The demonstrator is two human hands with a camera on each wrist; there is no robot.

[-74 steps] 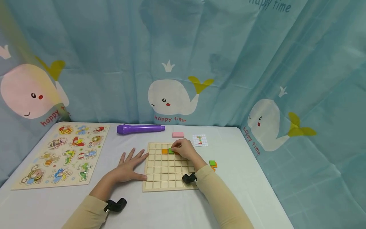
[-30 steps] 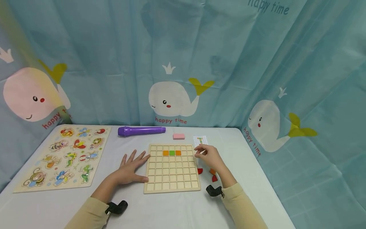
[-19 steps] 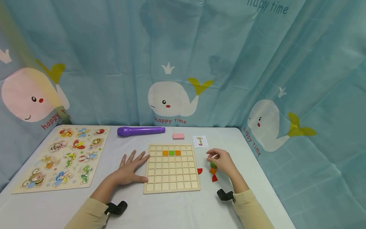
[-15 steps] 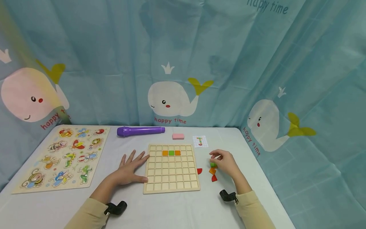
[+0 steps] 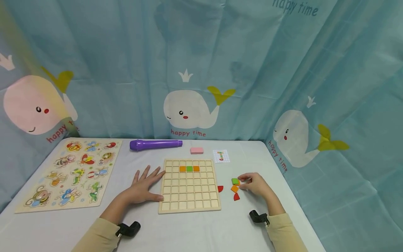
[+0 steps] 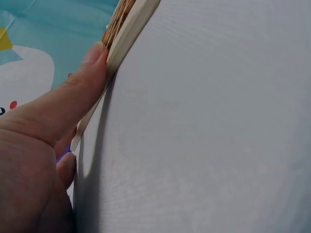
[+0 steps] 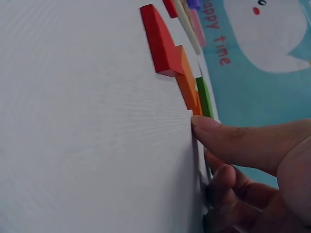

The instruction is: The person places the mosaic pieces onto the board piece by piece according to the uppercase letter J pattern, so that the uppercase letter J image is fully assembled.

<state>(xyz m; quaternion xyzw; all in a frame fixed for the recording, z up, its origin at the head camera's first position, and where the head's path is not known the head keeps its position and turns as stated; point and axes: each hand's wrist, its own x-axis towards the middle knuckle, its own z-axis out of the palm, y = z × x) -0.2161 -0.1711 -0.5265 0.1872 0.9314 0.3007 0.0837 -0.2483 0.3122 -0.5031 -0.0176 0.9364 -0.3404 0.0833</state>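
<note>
In the head view, my left hand [image 5: 143,187] lies spread on the table, thumb and fingertips at the left edge of a wooden grid board [image 5: 193,192]. The left wrist view has the thumb against the board's side. Set in an upper row of the board are an orange tile [image 5: 183,168], a green tile [image 5: 189,168] and another orange tile [image 5: 196,168]. My right hand [image 5: 256,184] has thumb and forefinger at the right edge of a small pile, where a loose green tile [image 5: 235,181] overlaps orange. Whether they pinch a tile is unclear. A loose orange tile [image 5: 234,189] lies just below.
Two red rounded pieces [image 5: 220,188] lie right of the board, one below the orange tile. A pattern card [image 5: 221,156], a pink block [image 5: 196,150] and a purple toy microphone [image 5: 155,144] are behind. An insect puzzle board [image 5: 70,175] covers the left side.
My right hand has left the board's tile row, moved right and down to the loose pile, uncovering the orange, green and orange tiles in the grid. The left hand stays in place.
</note>
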